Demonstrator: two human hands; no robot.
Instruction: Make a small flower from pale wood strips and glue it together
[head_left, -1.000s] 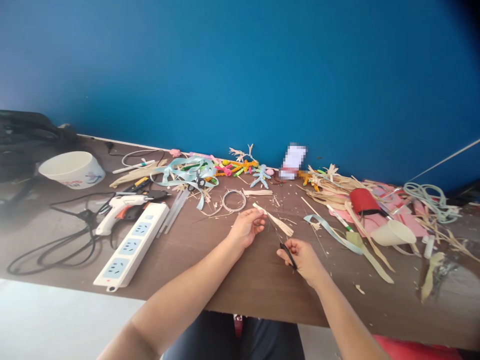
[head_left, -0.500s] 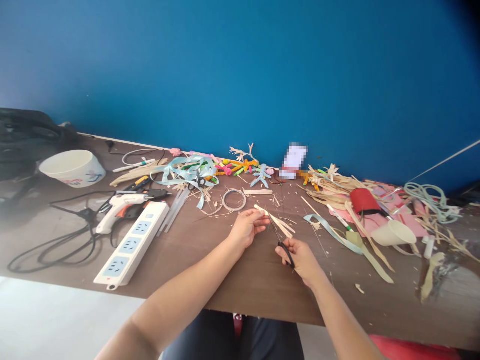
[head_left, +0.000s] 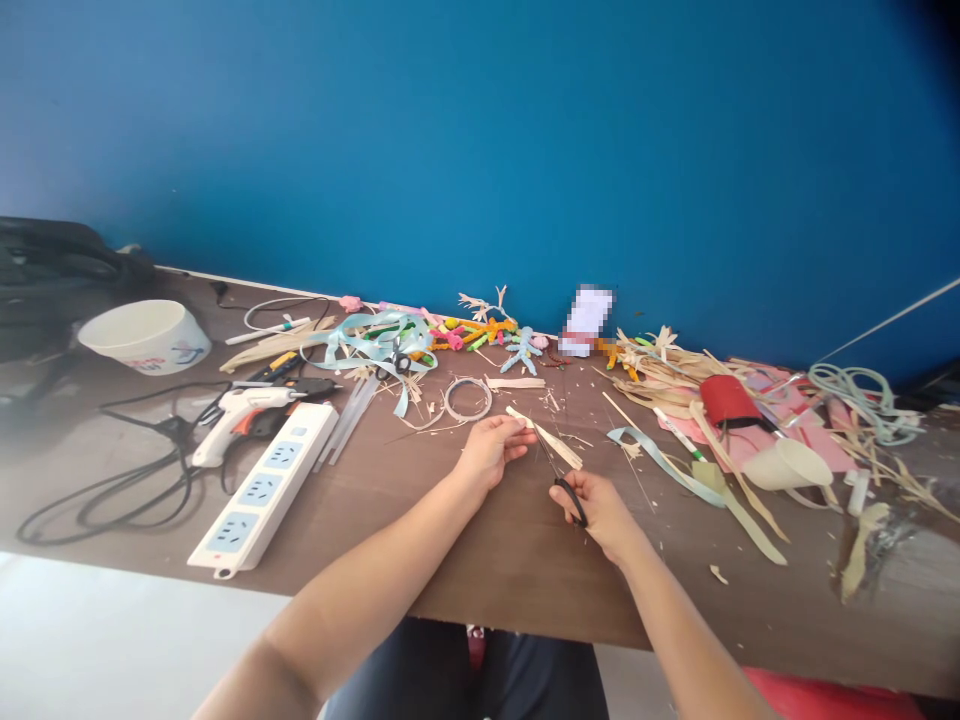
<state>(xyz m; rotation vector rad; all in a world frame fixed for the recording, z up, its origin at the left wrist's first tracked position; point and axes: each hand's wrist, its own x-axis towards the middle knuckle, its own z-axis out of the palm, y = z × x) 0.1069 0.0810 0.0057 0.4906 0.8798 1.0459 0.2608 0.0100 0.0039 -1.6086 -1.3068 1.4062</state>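
Note:
My left hand [head_left: 491, 450] pinches a pale, straw-coloured strip [head_left: 561, 450], perhaps dried husk or raffia, whose split end points right. Black-handled scissors [head_left: 571, 498] are in my right hand [head_left: 600, 510], with fingers through the handles. Their blades reach up and left to the strip, close by my left fingertips. Whether the blades touch the strip, I cannot tell. Just beyond my left hand lies a roll of clear tape [head_left: 469, 418] among small pale scraps.
At left are a white power strip [head_left: 262, 495], a glue gun [head_left: 240, 420] with cables and a white paper bowl [head_left: 142, 350]. Light-blue ribbon [head_left: 367, 340] and coloured pipe-cleaner pieces [head_left: 491, 330] line the wall. To the right are a red roll [head_left: 727, 402], a paper cup [head_left: 787, 465] and dried strips.
The strip's spread ends have drawn closer together and now look narrower. My right hand and the scissors have shifted very slightly; my left hand is almost where it was.

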